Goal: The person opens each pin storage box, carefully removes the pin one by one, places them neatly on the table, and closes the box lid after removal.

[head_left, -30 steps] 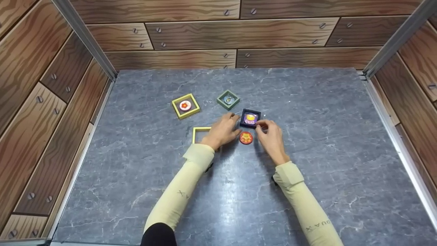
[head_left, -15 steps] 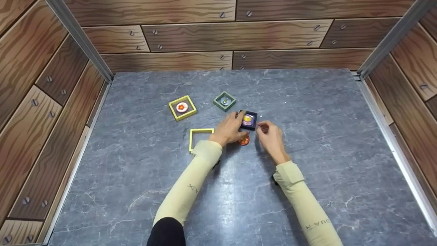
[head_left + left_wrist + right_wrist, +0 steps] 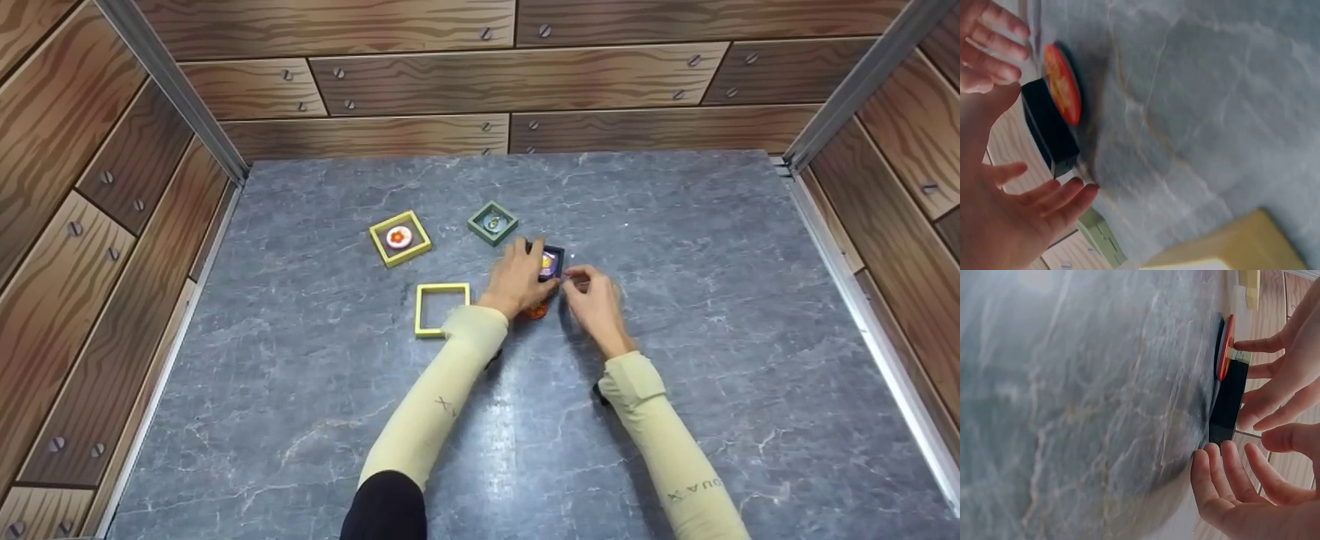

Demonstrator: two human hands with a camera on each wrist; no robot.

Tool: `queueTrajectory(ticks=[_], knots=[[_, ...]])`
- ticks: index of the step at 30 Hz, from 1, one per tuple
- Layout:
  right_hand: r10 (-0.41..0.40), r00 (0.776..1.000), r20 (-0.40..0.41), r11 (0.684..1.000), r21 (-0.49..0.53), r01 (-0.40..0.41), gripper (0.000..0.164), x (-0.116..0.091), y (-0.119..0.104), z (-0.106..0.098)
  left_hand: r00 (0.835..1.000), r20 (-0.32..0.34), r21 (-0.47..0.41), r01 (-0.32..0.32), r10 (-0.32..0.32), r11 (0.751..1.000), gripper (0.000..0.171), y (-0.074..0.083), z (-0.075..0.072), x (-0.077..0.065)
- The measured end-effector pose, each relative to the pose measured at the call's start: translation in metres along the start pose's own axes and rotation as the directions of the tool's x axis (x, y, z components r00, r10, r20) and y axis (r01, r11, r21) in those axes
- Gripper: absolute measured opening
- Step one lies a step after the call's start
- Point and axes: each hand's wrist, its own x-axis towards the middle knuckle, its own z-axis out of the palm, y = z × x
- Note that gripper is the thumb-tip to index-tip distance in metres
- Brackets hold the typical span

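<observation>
In the head view, a small dark square box [image 3: 553, 259] lies on the grey marbled table, a yellow and purple picture showing inside it. My left hand [image 3: 517, 279] reaches over its left side, fingers spread above the far edge and thumb along the near edge. From the left wrist, thumb and fingertips lie around the two ends of the box [image 3: 1053, 126]. A red disc with a yellow pattern [image 3: 537, 310] sits just in front, partly under the left thumb. My right hand [image 3: 598, 304] rests beside the box's right side, its loosely bent fingertips [image 3: 1230, 450] close to that end.
Left of my left hand lies a yellow square frame [image 3: 419, 311]. Further back are a yellow square box [image 3: 409, 256] holding a white disc with a red flower [image 3: 399, 237], and a green box [image 3: 481, 235] turned cornerwise. Wood-patterned walls [image 3: 420, 82] border the table.
My left hand has moved right, from beside the dark box to over its left part, now overlapping the red disc and uncovering more of the yellow frame. My right hand has stayed almost still.
</observation>
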Motion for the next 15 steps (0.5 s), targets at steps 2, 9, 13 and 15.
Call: queueTrajectory(ticks=[2,9,13,15], knots=[[0.004,1.000,0.000,1.000,0.005,-0.004,0.032,0.001,0.001,0.001,1.000,-0.023,0.013,0.018,-0.018,1.000,0.078,0.002,0.003,0.001],[0.048,0.998,0.032,0.999,0.013,-0.048,0.036,0.007,0.005,0.003,0.998,-0.017,0.063,0.069,-0.068,0.996,0.077,0.012,0.007,0.008],[0.082,0.995,0.059,0.996,0.018,-0.083,0.038,0.013,0.006,0.003,0.994,0.012,0.084,0.106,-0.108,0.991,0.077,0.018,0.005,0.011],[0.092,0.994,0.063,0.996,0.016,-0.093,0.038,0.016,0.005,0.003,0.992,0.020,0.094,0.120,-0.122,0.988,0.077,0.020,0.004,0.013]])
